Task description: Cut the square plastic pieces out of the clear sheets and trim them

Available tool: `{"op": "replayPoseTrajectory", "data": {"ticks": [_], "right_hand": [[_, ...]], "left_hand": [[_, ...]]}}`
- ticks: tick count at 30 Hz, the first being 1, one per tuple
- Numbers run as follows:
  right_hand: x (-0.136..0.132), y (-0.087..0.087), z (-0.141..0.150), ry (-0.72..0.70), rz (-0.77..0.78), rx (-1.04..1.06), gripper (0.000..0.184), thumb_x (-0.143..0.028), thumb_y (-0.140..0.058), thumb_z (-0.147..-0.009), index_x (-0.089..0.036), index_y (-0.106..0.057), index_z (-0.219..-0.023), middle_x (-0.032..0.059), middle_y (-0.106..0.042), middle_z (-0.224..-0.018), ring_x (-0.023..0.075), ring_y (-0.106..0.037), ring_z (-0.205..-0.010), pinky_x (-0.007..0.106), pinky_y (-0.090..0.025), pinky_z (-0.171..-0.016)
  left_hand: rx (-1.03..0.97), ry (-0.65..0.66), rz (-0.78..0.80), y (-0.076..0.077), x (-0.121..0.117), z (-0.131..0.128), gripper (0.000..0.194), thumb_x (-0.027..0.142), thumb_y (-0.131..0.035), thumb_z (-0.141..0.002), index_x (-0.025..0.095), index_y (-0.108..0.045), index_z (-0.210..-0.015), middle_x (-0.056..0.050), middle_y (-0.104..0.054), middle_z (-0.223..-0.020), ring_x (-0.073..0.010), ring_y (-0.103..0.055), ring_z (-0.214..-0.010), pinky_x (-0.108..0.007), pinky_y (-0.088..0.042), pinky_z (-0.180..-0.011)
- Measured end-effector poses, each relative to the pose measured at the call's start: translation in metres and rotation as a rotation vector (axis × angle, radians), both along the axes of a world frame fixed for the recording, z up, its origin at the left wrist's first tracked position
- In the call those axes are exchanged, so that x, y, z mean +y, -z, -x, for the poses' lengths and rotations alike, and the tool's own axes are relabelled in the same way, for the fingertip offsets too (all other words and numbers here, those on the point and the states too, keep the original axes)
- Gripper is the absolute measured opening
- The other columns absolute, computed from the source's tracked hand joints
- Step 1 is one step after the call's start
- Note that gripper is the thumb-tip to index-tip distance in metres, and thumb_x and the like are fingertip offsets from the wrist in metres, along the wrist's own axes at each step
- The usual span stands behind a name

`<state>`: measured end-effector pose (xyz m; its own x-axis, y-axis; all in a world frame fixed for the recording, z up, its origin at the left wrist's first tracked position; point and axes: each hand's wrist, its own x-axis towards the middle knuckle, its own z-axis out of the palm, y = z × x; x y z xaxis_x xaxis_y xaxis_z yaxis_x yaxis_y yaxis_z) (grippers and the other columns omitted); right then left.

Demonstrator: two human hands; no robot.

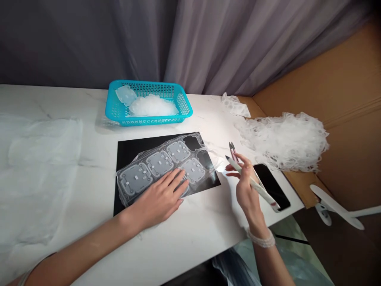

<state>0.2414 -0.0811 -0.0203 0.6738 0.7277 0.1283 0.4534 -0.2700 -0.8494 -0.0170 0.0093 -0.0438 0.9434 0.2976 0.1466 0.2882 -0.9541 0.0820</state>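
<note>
My left hand (162, 194) lies flat, fingers stretched out, on a clear plastic sheet of moulded rounded-square parts (162, 167). That sheet rests on a black mat (127, 151) on the white table. My right hand (245, 184) is raised just right of the mat, fingers closed around a white pen-like tool (256, 184) and a pair of thin tweezers (232, 151), both tips pointing up and left. A thin clear scrap seems to hang near the fingers.
A blue plastic basket (184, 109) with clear plastic pieces stands behind the mat. A heap of white perforated plastic scrap (285, 141) lies at the right, beside a dark phone (270, 184) and a cardboard wall (342, 103). Clear film (41, 159) covers the table's left.
</note>
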Motion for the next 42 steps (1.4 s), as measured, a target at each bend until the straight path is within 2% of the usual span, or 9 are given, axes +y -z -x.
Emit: {"op": "replayPoseTrajectory", "data": {"ticks": [3,7,10,16,25,37,42], "right_hand": [[-0.002,-0.005,0.031,-0.113,-0.005,0.115,0.053,-0.058,-0.031,-0.101,-0.024,-0.062,-0.127,0.0064,-0.066,-0.093,0.0202,-0.066,-0.078,0.037,-0.057,-0.072],[0.004,-0.010,0.059,-0.260,0.042,0.173,0.039,-0.047,-0.054,-0.096,-0.022,-0.066,-0.123,0.0067,-0.072,-0.093,0.0207,-0.070,-0.078,0.037,-0.058,-0.076],[0.008,-0.010,0.067,-0.386,0.078,0.091,0.035,-0.040,-0.058,-0.096,-0.022,-0.066,-0.125,0.0075,-0.074,-0.099,0.0218,-0.072,-0.085,0.038,-0.059,-0.080],[0.010,-0.006,0.074,-0.576,0.140,-0.141,0.025,-0.029,-0.054,-0.097,-0.017,-0.072,-0.110,0.0097,-0.075,-0.100,0.0215,-0.071,-0.087,0.036,-0.057,-0.078],[0.017,-0.002,0.081,-0.606,0.123,-0.296,0.025,-0.022,-0.050,-0.098,-0.015,-0.071,-0.109,0.0114,-0.072,-0.096,0.0217,-0.069,-0.084,0.036,-0.056,-0.077],[0.019,-0.003,0.086,-0.605,0.126,-0.296,0.023,-0.020,-0.049,-0.098,-0.018,-0.070,-0.108,0.0100,-0.071,-0.096,0.0217,-0.068,-0.085,0.036,-0.055,-0.077],[0.011,-0.008,0.084,-0.605,0.147,-0.323,0.019,-0.015,-0.049,-0.097,-0.020,-0.067,-0.100,0.0077,-0.069,-0.093,0.0201,-0.067,-0.082,0.034,-0.054,-0.074]], "left_hand": [[-0.008,-0.015,-0.003,0.002,0.004,0.002,0.049,0.038,-0.043,-0.102,0.014,-0.047,-0.144,-0.021,-0.041,-0.154,-0.0363,-0.037,-0.144,-0.047,-0.036,-0.114],[-0.019,-0.025,-0.018,0.004,0.002,0.004,0.049,0.040,-0.042,-0.102,0.013,-0.048,-0.142,-0.024,-0.043,-0.152,-0.0375,-0.041,-0.142,-0.048,-0.036,-0.113],[-0.028,-0.018,-0.032,0.005,0.000,0.004,0.048,0.038,-0.044,-0.101,0.012,-0.049,-0.141,-0.026,-0.045,-0.150,-0.0385,-0.042,-0.140,-0.049,-0.037,-0.112],[-0.072,-0.016,-0.036,0.007,0.000,0.004,0.047,0.037,-0.048,-0.099,0.011,-0.049,-0.139,-0.026,-0.047,-0.148,-0.0379,-0.044,-0.139,-0.049,-0.036,-0.112],[-0.080,-0.014,-0.049,0.007,0.000,0.004,0.048,0.036,-0.048,-0.099,0.008,-0.049,-0.138,-0.027,-0.048,-0.147,-0.0389,-0.044,-0.139,-0.048,-0.036,-0.113],[-0.075,-0.009,-0.034,0.005,0.001,0.004,0.046,0.035,-0.048,-0.099,0.007,-0.051,-0.135,-0.028,-0.048,-0.147,-0.0393,-0.045,-0.138,-0.048,-0.038,-0.112],[-0.074,-0.004,-0.019,0.005,0.002,0.004,0.046,0.036,-0.045,-0.100,0.005,-0.052,-0.134,-0.028,-0.048,-0.146,-0.0393,-0.046,-0.137,-0.049,-0.038,-0.111]]}}
